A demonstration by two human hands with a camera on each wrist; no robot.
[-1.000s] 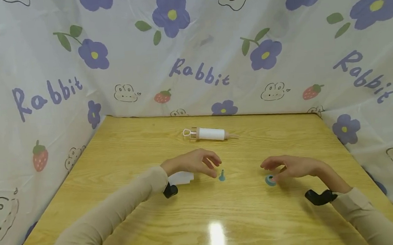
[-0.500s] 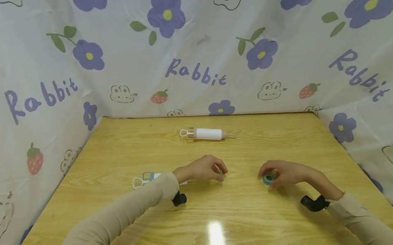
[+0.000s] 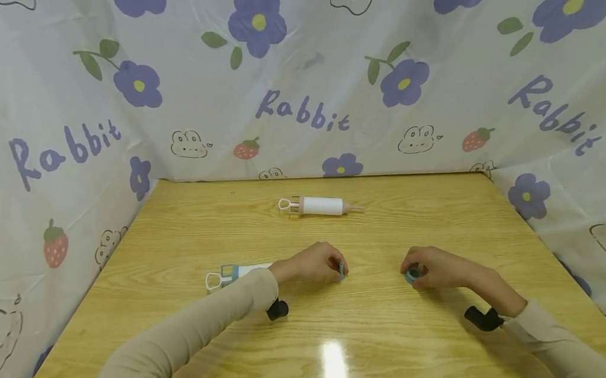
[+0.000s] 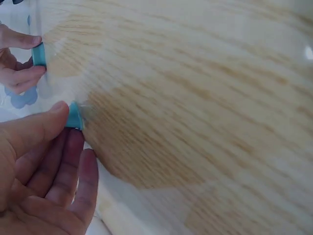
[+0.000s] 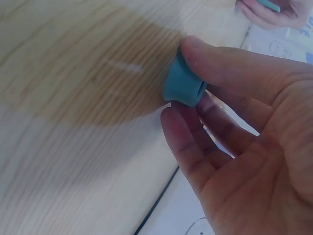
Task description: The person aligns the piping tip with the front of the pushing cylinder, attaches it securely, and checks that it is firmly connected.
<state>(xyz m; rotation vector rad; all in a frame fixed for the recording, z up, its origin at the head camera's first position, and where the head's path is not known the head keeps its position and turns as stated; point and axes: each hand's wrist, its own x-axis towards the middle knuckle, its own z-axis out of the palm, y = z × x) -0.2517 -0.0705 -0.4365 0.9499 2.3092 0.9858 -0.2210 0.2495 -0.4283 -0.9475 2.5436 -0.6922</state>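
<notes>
My left hand [image 3: 316, 262] pinches a small teal nozzle [image 3: 342, 272] with a flared base and a thin stem, low at the middle of the table. In the left wrist view, thumb and fingers hold the nozzle [image 4: 74, 116] with its wide base toward the wood. To the right, my right hand [image 3: 440, 267] grips a teal ring-shaped cap [image 3: 412, 274] between thumb and fingers. The right wrist view shows this cap [image 5: 182, 84] as a short tapered cylinder with a hole in its narrow end, its wide end at the tabletop.
A white syringe with blue fittings [image 3: 252, 270] lies behind the left forearm, partly hidden by the sleeve. Farther back lies another white syringe with pinkish fittings [image 3: 323, 206], its tip to the right. A patterned curtain [image 3: 293, 65] encloses the wooden table [image 3: 231, 361] behind and at both sides.
My left hand has moved right and taken the nozzle between its fingers. My right fingers have closed round the cap. More of the blue-fitted syringe shows behind the left sleeve.
</notes>
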